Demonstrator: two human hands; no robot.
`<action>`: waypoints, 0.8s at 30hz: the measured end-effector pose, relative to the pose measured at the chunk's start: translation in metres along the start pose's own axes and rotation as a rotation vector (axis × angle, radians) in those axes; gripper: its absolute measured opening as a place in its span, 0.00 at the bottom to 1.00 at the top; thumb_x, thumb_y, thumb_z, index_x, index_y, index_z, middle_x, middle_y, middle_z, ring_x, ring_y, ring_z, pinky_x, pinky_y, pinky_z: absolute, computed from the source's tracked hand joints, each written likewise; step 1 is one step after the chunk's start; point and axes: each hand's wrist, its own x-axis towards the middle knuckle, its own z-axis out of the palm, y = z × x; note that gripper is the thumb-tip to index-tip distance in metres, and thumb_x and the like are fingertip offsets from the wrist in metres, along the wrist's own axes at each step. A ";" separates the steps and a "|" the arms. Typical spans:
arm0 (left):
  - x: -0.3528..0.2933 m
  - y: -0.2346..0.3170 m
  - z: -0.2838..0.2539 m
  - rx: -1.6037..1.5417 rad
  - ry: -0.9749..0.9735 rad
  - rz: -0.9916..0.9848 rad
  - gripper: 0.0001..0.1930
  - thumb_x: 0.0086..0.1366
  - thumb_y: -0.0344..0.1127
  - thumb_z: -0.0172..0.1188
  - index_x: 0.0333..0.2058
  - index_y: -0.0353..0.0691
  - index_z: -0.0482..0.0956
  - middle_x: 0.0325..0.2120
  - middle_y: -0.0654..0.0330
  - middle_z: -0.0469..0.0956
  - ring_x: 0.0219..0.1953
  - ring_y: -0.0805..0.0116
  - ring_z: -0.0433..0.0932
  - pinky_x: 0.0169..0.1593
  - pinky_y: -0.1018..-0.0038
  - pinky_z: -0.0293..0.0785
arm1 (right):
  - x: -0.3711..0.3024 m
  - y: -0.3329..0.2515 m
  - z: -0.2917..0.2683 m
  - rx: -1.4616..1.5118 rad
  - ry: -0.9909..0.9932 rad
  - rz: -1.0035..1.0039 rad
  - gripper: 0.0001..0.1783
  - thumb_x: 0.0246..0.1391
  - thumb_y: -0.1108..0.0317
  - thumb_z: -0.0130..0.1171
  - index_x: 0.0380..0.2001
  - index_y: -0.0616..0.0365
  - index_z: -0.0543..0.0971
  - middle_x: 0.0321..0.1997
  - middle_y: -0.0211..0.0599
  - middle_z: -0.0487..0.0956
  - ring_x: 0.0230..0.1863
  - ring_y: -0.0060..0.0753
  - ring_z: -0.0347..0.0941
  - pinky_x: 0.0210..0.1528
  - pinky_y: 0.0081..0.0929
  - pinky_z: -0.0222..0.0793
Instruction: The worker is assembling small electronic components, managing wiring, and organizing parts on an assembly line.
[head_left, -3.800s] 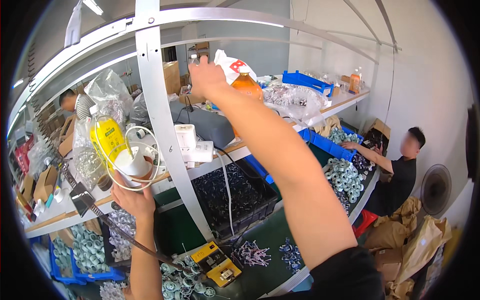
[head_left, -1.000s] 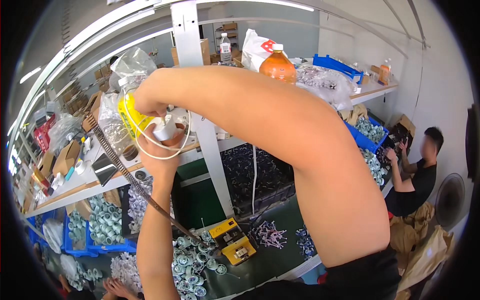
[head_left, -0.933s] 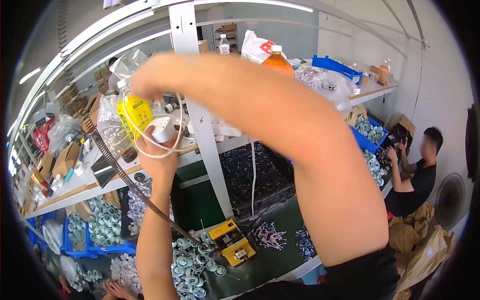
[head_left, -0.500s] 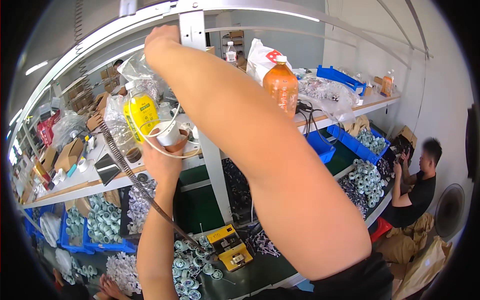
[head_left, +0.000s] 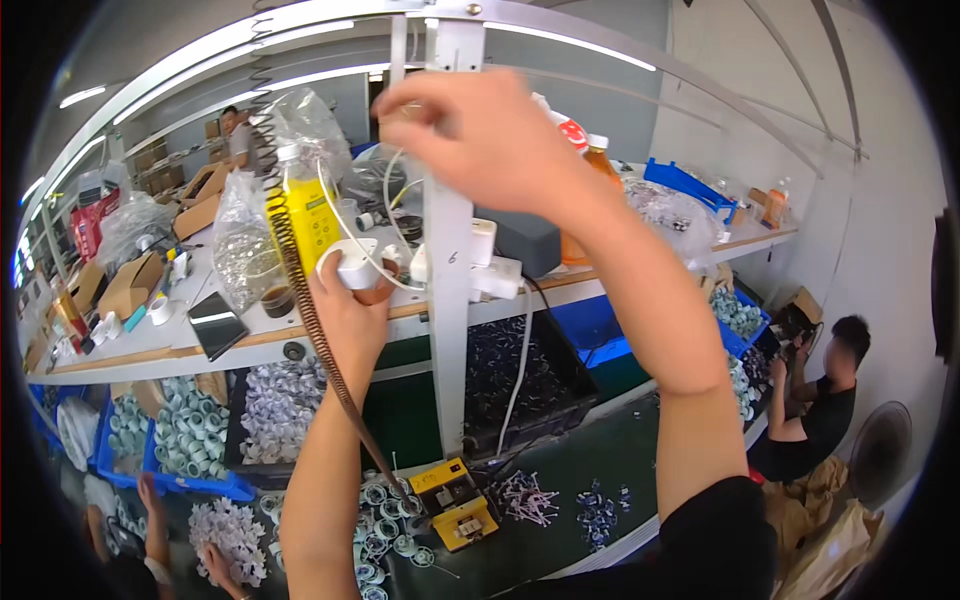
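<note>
My left hand (head_left: 350,310) is closed around a white rounded plastic block (head_left: 357,264), held over the shelf edge by the metal post (head_left: 450,350). A thin white cord (head_left: 390,195) loops around the block and rises toward my right hand. My right hand (head_left: 470,130) is raised in front of the post's upper part, its fingers curled into a pinch and slightly blurred. What they hold, if anything, cannot be made out. Behind the left hand stands a yellow bottle (head_left: 307,215). White power adapters (head_left: 483,240) sit beside the post, right of the block.
A coiled brown cable (head_left: 335,380) hangs down before my left forearm. On the bench below lie a yellow-black fixture (head_left: 455,505), several round white-green parts (head_left: 385,525) and pink-white pieces (head_left: 527,497). Blue bins (head_left: 190,483) line the left. A co-worker (head_left: 815,420) sits at right.
My right hand has come from behind the post to its front, moving right and down, with the forearm now more upright. My left hand keeps the white block. The view has shifted.
</note>
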 end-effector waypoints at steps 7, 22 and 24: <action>0.000 0.016 0.006 0.045 0.017 0.040 0.37 0.49 0.45 0.73 0.55 0.38 0.69 0.42 0.47 0.74 0.45 0.44 0.74 0.49 0.55 0.69 | -0.059 0.151 0.030 0.031 -0.280 0.140 0.13 0.53 0.69 0.59 0.43 0.60 0.82 0.36 0.42 0.85 0.35 0.35 0.82 0.42 0.32 0.76; -0.003 0.011 0.001 0.088 -0.032 -0.017 0.36 0.49 0.35 0.68 0.59 0.40 0.67 0.48 0.49 0.75 0.49 0.45 0.75 0.50 0.58 0.70 | 0.026 0.203 0.122 -0.364 -0.563 -0.025 0.17 0.52 0.69 0.59 0.47 0.50 0.82 0.40 0.45 0.84 0.37 0.46 0.81 0.44 0.39 0.77; -0.003 0.011 0.005 0.073 -0.032 -0.003 0.36 0.49 0.36 0.68 0.59 0.40 0.67 0.48 0.48 0.75 0.48 0.45 0.75 0.50 0.58 0.70 | 0.028 0.218 0.143 -0.256 -0.552 -0.126 0.10 0.49 0.71 0.61 0.36 0.54 0.85 0.39 0.44 0.85 0.42 0.44 0.81 0.43 0.39 0.77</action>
